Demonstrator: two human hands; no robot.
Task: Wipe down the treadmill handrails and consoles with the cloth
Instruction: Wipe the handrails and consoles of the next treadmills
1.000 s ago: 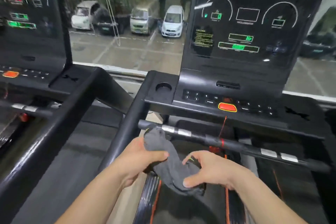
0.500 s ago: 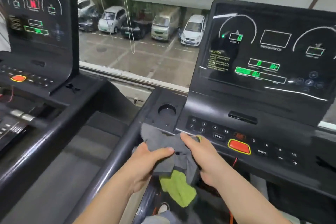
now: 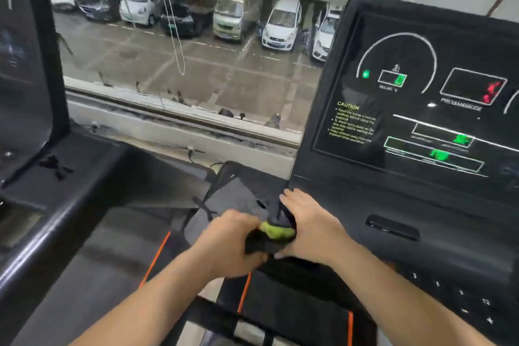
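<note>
cloth (image 3: pixel 276 231) at black console (image 3: pixel 365 199), window (image 3: pixel 196 59) beyond

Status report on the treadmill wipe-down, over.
Cloth bunched at console corner. Left grip clenches it; right grip over it, hold unclear. Nothing in the way.

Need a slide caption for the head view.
The left hand and right hand hold a grey-and-green cloth at the treadmill console, below its lit display.
</note>
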